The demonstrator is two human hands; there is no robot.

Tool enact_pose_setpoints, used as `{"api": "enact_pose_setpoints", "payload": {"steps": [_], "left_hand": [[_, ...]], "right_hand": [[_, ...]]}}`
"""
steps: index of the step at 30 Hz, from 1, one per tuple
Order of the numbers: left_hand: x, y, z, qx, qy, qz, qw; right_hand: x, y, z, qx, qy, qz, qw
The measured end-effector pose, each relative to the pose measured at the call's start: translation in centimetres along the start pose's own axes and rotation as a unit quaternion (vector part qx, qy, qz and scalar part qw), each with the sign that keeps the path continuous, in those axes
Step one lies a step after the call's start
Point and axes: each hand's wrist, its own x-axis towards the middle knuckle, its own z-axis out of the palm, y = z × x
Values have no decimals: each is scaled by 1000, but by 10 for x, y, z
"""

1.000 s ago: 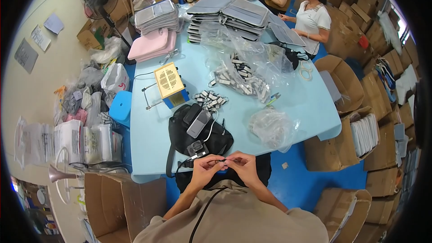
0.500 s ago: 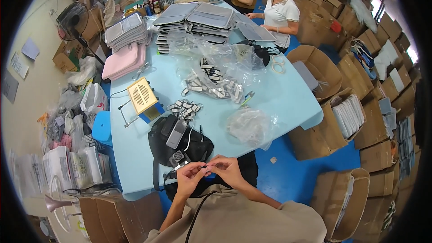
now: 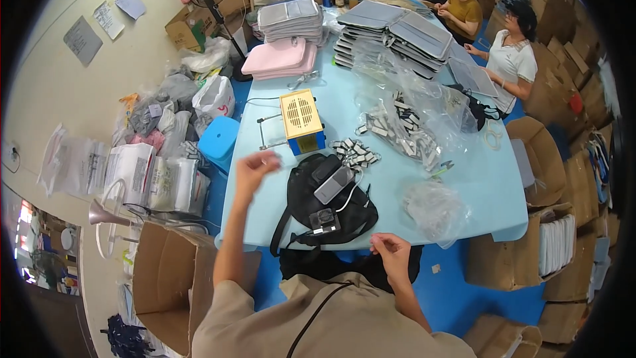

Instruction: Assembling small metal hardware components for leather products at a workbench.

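Note:
My left hand (image 3: 255, 169) is raised over the left side of the table, beside the thin metal frame of a yellow-and-blue box-shaped device (image 3: 301, 119). It is smeared by motion, so its grip is unclear. Down at the table's front edge, my right hand (image 3: 392, 252) has its fingers curled and pinched together; whatever they hold is hidden or too small to name. Between the hands lies a black bag (image 3: 358, 209), with a grey power bank (image 3: 334, 184) and white cable on top. Beyond the bag is a small heap of grey-and-white metal-and-strap pieces (image 3: 356, 153).
On the light blue table (image 3: 371, 229) are a plastic bag of similar pieces (image 3: 411, 129), a crumpled clear bag (image 3: 434, 209), stacked grey cases (image 3: 397, 33) and pink cases (image 3: 281, 58). Cardboard boxes (image 3: 162, 278) flank me. People (image 3: 513, 59) sit along the far right side.
My hands, together at the table's front edge before, are now apart. The left has swung forward and left; the right stays near the edge. The view has turned left.

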Motion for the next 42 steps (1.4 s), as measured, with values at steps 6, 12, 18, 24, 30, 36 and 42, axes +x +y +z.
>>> {"api": "enact_pose_setpoints", "payload": {"steps": [6,12,18,24,30,36,42], "left_hand": [[117,-51,-114,93,77,-52,991],[155,-87,-117,48,95,-164,981],[165,-97,-109,-16,79,-198,977],[169,-95,-108,-53,49,-208,975],[166,-94,-106,-21,52,-217,975],[168,-89,-100,1,39,-218,975],[169,-88,-106,23,40,-231,972]], "right_hand": [[6,0,6,-1,-12,19,1000],[9,2,8,-9,-18,39,999],[18,-3,12,-26,-24,50,998],[23,-3,14,-25,-31,50,998],[21,-2,14,-15,-37,48,998],[19,-3,11,-18,-30,47,998],[19,-2,10,-13,-35,43,998]]}}
